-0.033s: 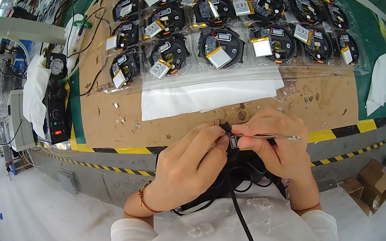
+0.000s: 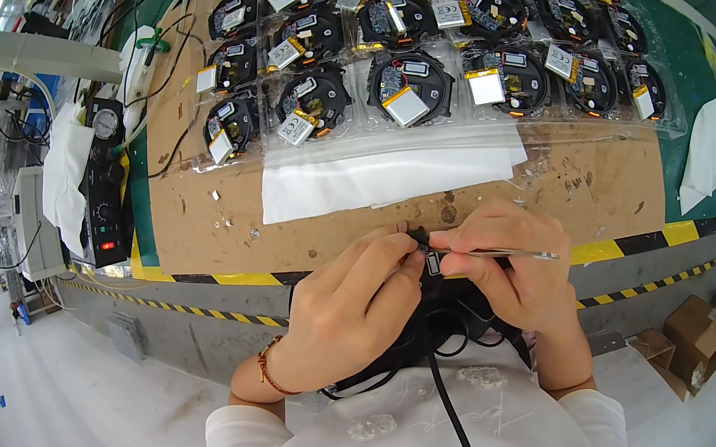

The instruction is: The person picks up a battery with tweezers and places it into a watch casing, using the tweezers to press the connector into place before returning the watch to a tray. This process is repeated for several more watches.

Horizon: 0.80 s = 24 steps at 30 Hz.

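Close to the table's front edge, my left hand (image 2: 355, 302) pinches a black plastic housing (image 2: 417, 234) between thumb and fingers. Most of the housing is hidden by my hands. A small rectangular part (image 2: 433, 263) with a pale border shows between my fingertips. My right hand (image 2: 521, 280) is closed on metal tweezers (image 2: 515, 254), held almost level; their tip end is hidden at my fingers beside the housing. Beyond my hands, a clear plastic tray (image 2: 483, 131) holds several round black housings (image 2: 439, 83) with circuit boards and silver battery packs (image 2: 406, 107).
White sheet (image 2: 363, 192) lies on brown cardboard (image 2: 605, 182) before the tray. A black control box with a gauge (image 2: 109, 186) stands at left, near cables and hoses. White cloth (image 2: 711, 156) lies at right. Cardboard boxes (image 2: 694, 343) sit on the floor. Black cable (image 2: 451, 404) hangs before me.
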Each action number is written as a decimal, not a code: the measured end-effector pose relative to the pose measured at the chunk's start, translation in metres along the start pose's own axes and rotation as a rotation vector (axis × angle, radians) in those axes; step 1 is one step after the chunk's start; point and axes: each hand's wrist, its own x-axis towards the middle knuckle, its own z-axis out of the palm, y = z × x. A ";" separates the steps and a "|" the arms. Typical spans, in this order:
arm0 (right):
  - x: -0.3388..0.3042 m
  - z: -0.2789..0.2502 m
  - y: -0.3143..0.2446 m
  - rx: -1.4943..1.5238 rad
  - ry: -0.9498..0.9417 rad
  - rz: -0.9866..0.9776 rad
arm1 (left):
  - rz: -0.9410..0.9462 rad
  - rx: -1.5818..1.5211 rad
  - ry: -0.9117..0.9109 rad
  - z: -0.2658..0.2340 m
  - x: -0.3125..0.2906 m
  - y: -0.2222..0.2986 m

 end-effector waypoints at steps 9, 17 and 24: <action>0.000 0.001 0.002 0.007 0.003 -0.021 | -0.102 -0.015 0.062 0.005 0.000 0.003; -0.001 0.001 0.001 -0.015 0.007 -0.020 | -0.018 -0.024 0.095 0.010 -0.001 -0.001; -0.006 0.002 0.000 0.032 0.047 0.055 | -0.075 -0.042 -0.007 0.004 0.006 0.002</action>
